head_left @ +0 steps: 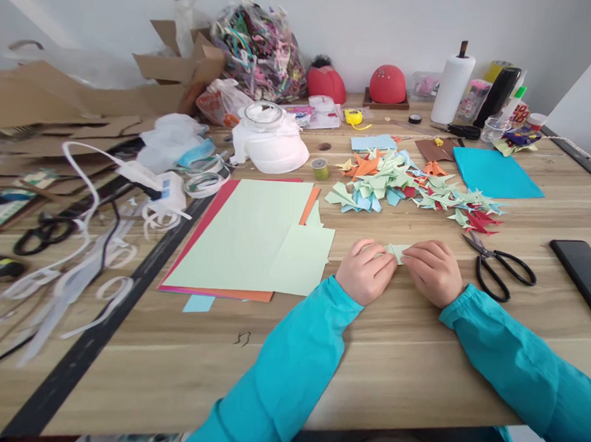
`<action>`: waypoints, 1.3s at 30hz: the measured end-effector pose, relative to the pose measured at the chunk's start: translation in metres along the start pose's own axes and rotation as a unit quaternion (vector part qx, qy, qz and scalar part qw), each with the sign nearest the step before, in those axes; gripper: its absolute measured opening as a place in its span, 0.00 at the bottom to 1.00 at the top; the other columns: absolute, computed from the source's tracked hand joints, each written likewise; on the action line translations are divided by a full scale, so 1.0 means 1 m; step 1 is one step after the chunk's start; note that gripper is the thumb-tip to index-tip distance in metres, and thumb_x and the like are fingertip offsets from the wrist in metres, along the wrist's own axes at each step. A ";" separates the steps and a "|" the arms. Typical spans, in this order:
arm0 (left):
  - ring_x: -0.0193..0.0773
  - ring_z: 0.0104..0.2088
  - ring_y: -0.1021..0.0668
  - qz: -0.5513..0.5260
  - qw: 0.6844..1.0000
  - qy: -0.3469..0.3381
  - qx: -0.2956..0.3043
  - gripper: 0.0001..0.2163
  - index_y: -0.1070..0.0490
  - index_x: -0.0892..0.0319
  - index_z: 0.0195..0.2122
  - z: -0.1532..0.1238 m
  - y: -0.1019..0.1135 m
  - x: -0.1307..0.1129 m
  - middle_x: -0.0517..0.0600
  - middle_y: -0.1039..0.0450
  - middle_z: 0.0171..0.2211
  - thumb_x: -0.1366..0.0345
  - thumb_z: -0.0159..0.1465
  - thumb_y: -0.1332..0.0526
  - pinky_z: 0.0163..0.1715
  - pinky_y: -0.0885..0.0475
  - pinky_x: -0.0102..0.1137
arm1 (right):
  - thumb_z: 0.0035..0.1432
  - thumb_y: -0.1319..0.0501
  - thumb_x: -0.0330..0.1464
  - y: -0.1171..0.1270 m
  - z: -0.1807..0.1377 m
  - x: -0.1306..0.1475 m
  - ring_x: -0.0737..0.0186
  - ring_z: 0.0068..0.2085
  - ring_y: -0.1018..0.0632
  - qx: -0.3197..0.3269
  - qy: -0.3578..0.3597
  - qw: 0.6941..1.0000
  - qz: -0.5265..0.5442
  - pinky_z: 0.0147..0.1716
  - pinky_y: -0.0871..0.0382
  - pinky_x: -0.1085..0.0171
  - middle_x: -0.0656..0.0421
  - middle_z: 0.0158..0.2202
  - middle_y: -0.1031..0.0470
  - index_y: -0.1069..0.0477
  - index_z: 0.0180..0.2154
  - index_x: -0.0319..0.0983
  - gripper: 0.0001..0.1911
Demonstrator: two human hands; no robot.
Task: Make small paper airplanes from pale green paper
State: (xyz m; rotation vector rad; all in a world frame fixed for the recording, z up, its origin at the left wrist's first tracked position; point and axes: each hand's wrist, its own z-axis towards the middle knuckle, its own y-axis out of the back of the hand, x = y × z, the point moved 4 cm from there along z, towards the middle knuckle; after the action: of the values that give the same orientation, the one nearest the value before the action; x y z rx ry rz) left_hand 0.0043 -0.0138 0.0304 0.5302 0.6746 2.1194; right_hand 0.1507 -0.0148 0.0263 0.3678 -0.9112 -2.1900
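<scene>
Between my two hands, low over the wooden table, is a small piece of folded light green paper point(398, 250). My left hand point(366, 272) grips its left end with the fingers curled together. At the other end, my right hand point(433, 271) pinches the paper, the fingertips close to those of the left. Most of the paper's left part hides behind the left fingers. Beyond the hands lies a pile of folded paper figures point(385, 176) in green, orange, red and blue. Left of my left hand are stacked light green paper sheets point(244, 234) over red and orange ones.
Black-handled scissors point(505, 267) lie right of my right hand, with a phone point(583, 278) farther right. A spool of thread point(320, 169) stands behind the sheets. Cables and white strips point(87, 268) clutter the left side. A turquoise sheet point(498, 173) lies at the back right.
</scene>
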 end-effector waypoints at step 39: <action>0.34 0.33 0.26 -0.010 1.000 -0.016 0.012 0.06 0.30 0.61 0.30 -0.001 -0.005 -0.001 0.46 0.25 0.27 0.75 0.59 0.45 0.41 0.35 0.36 | 0.53 0.43 0.24 0.000 0.001 0.011 0.63 0.38 0.27 0.016 0.058 0.998 0.007 0.41 0.34 0.60 0.58 0.33 0.22 0.29 0.29 0.38 0.06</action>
State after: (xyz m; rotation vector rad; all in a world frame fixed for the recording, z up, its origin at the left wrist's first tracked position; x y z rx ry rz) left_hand 0.0075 -0.0127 0.0269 0.5683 0.6851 2.0816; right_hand 0.1425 -0.0219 0.0271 0.4967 -0.8845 -2.1193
